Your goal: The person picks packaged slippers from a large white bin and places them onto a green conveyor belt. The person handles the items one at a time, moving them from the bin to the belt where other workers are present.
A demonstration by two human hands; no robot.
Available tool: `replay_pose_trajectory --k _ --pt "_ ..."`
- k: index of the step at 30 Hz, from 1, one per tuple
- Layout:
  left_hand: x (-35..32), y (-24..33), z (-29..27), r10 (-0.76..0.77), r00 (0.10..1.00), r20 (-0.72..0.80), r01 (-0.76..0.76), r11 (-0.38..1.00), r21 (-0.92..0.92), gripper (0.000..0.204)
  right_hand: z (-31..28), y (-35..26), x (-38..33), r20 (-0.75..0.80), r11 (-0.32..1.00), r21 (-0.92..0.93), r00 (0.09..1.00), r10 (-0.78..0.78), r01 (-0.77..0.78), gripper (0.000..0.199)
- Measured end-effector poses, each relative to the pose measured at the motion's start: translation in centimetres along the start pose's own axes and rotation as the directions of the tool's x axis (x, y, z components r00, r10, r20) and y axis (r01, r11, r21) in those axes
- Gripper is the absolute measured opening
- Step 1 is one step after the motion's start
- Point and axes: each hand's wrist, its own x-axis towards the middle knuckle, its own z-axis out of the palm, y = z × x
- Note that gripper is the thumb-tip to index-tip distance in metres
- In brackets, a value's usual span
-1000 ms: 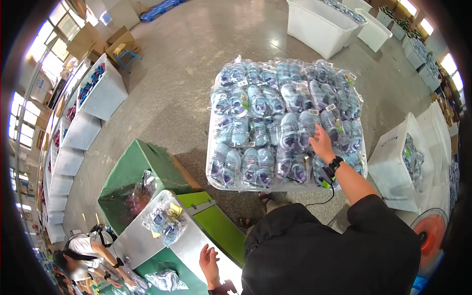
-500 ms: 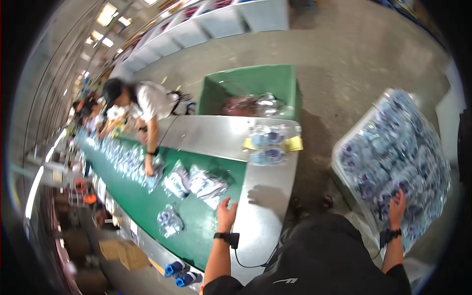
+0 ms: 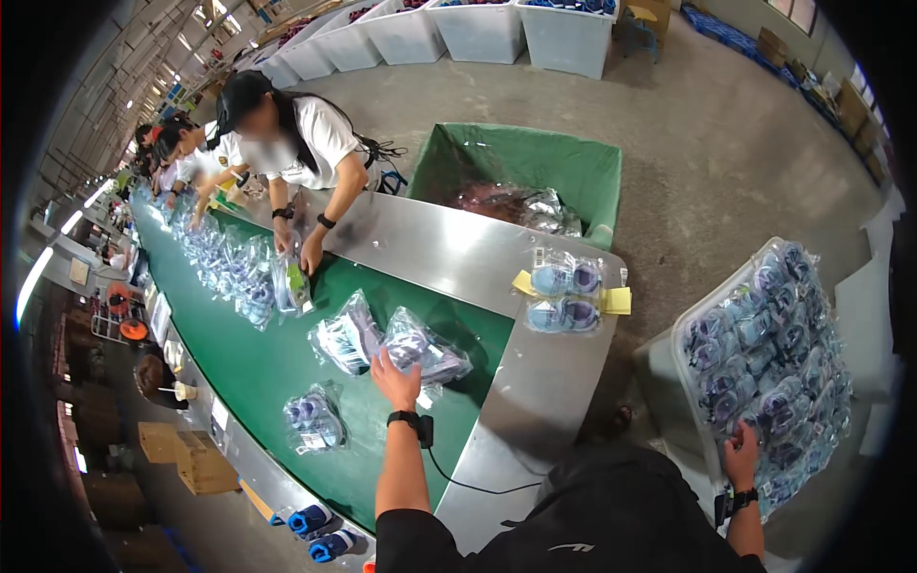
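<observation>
My left hand (image 3: pixel 396 384) reaches over the green belt (image 3: pixel 382 439), fingers spread at the near edge of a clear-bagged pair of pale purple shoes (image 3: pixel 425 349). Whether the fingertips press on the bag I cannot tell. Another bagged pair (image 3: pixel 349 332) lies just left of it, and a smaller bag of shoes (image 3: pixel 313 420) sits nearer on the belt. At the right, my right hand (image 3: pixel 740 460) is open beside a white bin (image 3: pixel 680 382), its fingers apart at the near side of the heaped bagged blue-purple shoes (image 3: pixel 778 353).
Two bagged shoes (image 3: pixel 564 296) lie over yellow strips on the metal table corner (image 3: pixel 497 382). Beyond stands a green bin (image 3: pixel 521 153) with plastic bags. A co-worker (image 3: pixel 325 143) handles bags across the belt. Blue shoes (image 3: pixel 320 530) sit at the lower left. A cable (image 3: pixel 478 485) trails from my left wrist.
My left hand has moved left and forward to the bagged shoes. My right hand has shifted slightly left. The view has turned, and the co-worker now has both hands on a bag.
</observation>
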Motion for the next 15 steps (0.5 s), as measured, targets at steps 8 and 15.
replay_pose_trajectory --k 8,15 --pt "3.3 2.9 -0.4 -0.02 0.979 0.201 -0.003 0.994 0.113 0.101 -0.1 -2.1 -1.7 0.041 0.999 -0.041 0.999 0.005 -0.003 0.043" --pt "2.4 6.2 -1.0 0.014 0.948 0.318 -0.031 0.998 0.048 0.069 2.6 -7.1 1.0 0.063 0.96 -0.048 0.96 -0.273 0.276 0.034"
